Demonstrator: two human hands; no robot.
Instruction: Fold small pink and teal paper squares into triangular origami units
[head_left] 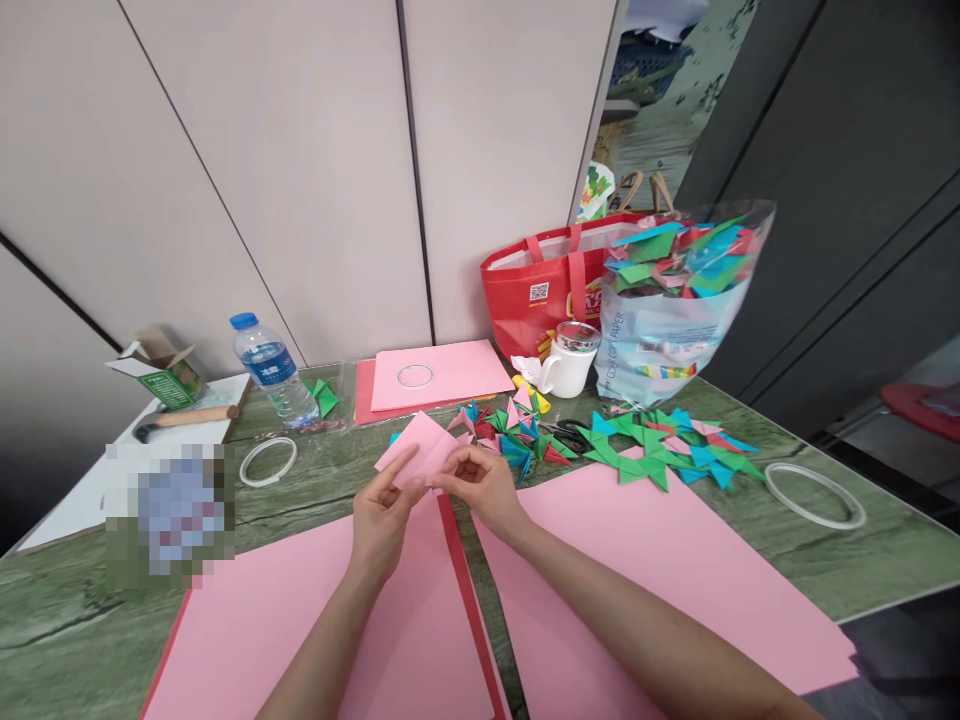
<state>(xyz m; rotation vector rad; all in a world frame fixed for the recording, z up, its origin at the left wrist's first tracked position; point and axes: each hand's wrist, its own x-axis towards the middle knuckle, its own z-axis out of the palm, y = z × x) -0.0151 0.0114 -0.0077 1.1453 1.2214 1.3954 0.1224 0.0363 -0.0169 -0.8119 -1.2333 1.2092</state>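
A small piece of pink paper (pixel 421 444) with a crease is held up above the table between both hands. My left hand (pixel 384 510) grips its lower left side, thumb in front. At its lower right edge, my right hand (pixel 480 485) pinches the paper between thumb and fingers. Below lie large pink sheets, one stack (pixel 300 620) on the left with red paper under it and another stack (pixel 660 580) on the right. Just behind my right hand is a heap of folded paper pieces (pixel 517 440) in pink, green, blue and red, with black-handled scissors (pixel 571 436) beside it.
Folded-paper rings (pixel 637 455) lie at the right near a white hoop (pixel 815 496). Behind them stand a full plastic bag (pixel 652 340), a white mug (pixel 571 365) and a red bag (pixel 525 300). A water bottle (pixel 274 372), tape roll (pixel 268 462) and wooden-handled tool (pixel 191 418) sit left.
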